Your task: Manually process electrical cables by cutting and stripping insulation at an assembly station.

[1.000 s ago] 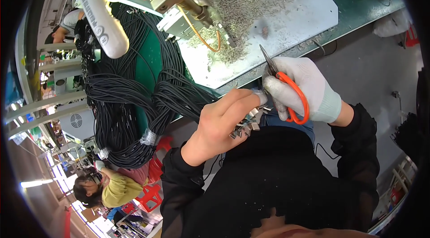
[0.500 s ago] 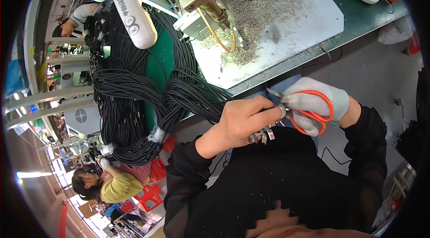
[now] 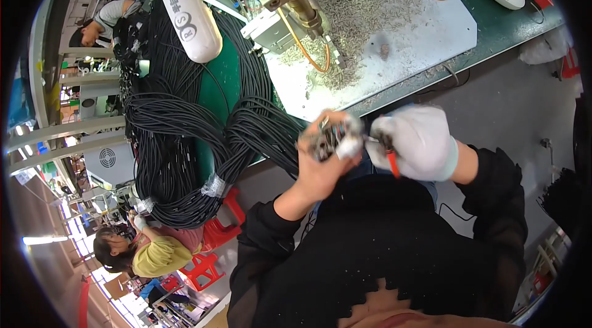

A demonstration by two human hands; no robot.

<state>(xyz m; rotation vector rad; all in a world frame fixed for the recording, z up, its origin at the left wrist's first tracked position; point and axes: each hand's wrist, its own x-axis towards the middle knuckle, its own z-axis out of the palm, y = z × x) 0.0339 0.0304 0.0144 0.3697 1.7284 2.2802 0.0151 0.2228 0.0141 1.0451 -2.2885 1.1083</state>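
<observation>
My left hand (image 3: 319,175) is closed around a bunch of black cables, with their metal connector ends (image 3: 330,138) showing between thumb and fingers. White covers at least one fingertip of that hand. In a white glove, my right hand (image 3: 425,143) grips scissors with orange-red handles (image 3: 393,164). Motion blurs the scissors, and their blades are mostly hidden, pointing toward the connector ends. A small gap lies between the two hands. From my left hand the black cables (image 3: 271,133) run back to large coils on the green bench.
A press-like machine (image 3: 302,10) stands on a white board (image 3: 431,38) strewn with small metal scraps. A white cylinder (image 3: 188,13) hangs over the bench (image 3: 512,29). At the left sits a person in a yellow top (image 3: 163,254), near a red stool (image 3: 202,271).
My left hand has turned so the connector ends face up instead of down. My right hand has shifted slightly left and turned, hiding most of the scissors.
</observation>
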